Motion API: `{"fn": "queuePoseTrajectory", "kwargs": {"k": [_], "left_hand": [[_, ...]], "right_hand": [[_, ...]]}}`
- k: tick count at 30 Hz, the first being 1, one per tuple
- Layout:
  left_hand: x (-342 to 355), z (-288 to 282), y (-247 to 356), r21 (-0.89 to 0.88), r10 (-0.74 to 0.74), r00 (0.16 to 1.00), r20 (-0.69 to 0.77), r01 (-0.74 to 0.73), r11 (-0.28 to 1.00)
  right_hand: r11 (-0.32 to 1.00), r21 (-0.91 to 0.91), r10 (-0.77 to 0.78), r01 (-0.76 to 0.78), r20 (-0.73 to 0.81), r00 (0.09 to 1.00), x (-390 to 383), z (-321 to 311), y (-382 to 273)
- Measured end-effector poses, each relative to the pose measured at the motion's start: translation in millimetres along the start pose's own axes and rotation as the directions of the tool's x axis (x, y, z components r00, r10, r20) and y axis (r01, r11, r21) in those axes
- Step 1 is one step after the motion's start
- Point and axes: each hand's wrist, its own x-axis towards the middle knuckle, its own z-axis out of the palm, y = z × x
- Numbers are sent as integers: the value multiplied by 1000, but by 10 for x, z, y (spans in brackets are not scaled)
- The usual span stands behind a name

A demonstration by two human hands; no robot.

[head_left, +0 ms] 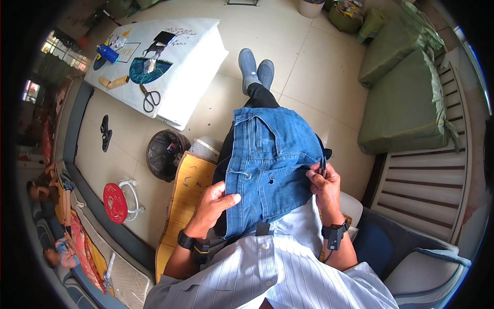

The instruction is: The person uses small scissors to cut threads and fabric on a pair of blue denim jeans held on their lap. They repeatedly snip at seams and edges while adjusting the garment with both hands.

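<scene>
Blue denim jeans [270,141] lie across my lap, waistband to the left, with a small dark hole in the fabric. My left hand [215,205] grips the waistband edge between thumb and fingers. At the right side of the jeans, my right hand [324,185] is closed on a small dark pointed tool [322,165], which looks like thread snips; its tip is at the denim's edge.
A white-covered table [198,67] holds scissors [151,100], a blue bottle and small items. A lined bin [167,154] and red stool [115,202] stand left. Green-covered cushions [396,113] rest on a slatted bench right. Two other people sit on a sofa at far left.
</scene>
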Motion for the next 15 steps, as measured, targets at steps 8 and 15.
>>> {"fn": "queuePoseTrajectory", "kwargs": {"k": [8, 15], "left_hand": [[81, -85, 127, 84, 105, 994, -3, -104, 991], [321, -152, 356, -27, 227, 969, -101, -231, 973]], "right_hand": [[994, -105, -35, 37, 13, 999, -40, 11, -18], [992, -106, -59, 67, 75, 995, -67, -112, -24]]}}
